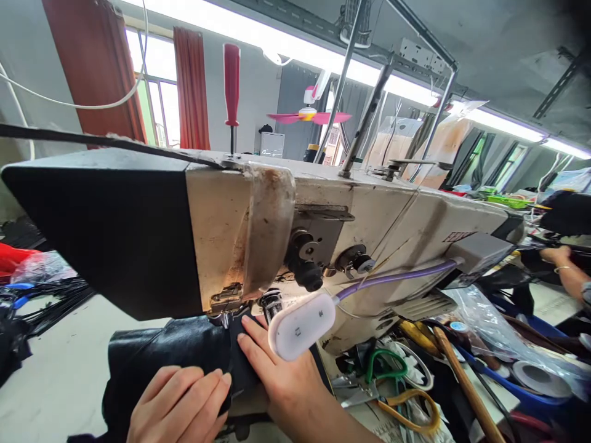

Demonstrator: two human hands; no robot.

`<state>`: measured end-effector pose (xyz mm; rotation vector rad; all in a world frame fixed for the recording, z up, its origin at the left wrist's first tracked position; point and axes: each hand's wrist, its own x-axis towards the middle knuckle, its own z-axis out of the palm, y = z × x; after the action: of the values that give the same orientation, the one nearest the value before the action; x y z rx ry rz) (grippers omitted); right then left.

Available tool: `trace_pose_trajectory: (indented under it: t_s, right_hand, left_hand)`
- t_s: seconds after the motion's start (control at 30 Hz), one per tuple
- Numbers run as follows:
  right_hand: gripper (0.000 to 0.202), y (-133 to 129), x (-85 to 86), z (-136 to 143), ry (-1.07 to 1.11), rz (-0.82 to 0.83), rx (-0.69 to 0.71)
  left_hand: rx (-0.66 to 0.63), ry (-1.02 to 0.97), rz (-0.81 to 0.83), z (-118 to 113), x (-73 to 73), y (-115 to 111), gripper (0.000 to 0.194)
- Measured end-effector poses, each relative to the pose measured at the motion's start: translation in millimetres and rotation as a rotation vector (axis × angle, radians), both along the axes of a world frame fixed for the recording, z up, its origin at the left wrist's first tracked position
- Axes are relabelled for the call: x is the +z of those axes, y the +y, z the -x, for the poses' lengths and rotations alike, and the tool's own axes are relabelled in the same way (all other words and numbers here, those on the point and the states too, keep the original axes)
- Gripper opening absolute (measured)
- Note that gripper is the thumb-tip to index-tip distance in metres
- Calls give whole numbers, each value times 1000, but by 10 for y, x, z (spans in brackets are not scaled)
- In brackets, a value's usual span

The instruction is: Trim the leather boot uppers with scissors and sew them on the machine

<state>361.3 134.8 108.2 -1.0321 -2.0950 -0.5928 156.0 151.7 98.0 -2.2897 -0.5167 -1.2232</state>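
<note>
A piece of glossy black leather-like material (170, 354) lies under the needle area of a white sewing machine (221, 227). At its near edge, my left hand (178, 403) is closed with the fingers curled together over the material; the thumb is hidden. My right hand (281, 369) lies flat beside the presser foot (226, 320), fingers stretched out on the dark material and pressing it down. A white lamp (302, 326) on a purple cable hangs in front of that hand and covers part of it.
To the right lie green-handled scissors (388, 366), yellow-handled scissors (415, 412), a wooden stick (466, 381) and a blue tray (530, 394) with tape rolls. A red screwdriver (231, 86) stands on the machine. Another person's arm (566, 271) shows at far right.
</note>
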Motion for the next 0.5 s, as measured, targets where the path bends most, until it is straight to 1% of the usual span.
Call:
trace_pose_trajectory:
  t_s: [0.1,0.2,0.33,0.43,0.5]
  right_hand:
    - [38,37,-73,-5,18,42,-30]
    - [45,90,-166,-33,22,101,-75]
    - [57,149,-285,-74,25,120,-80]
    - [57,212,-316,-88,22,122,-72]
    - [56,257,-300,-87,17,120,-52]
  left_hand:
    - [-26,-49,-4,-23,3,75,14]
    - [-57,-91,1,-39,-29,152,14]
    - [-63,-65,30,-36,-18,178,15]
    - [-35,-32,66,-35,36,172,17]
    - [-34,-23,68,-40,54,187,17]
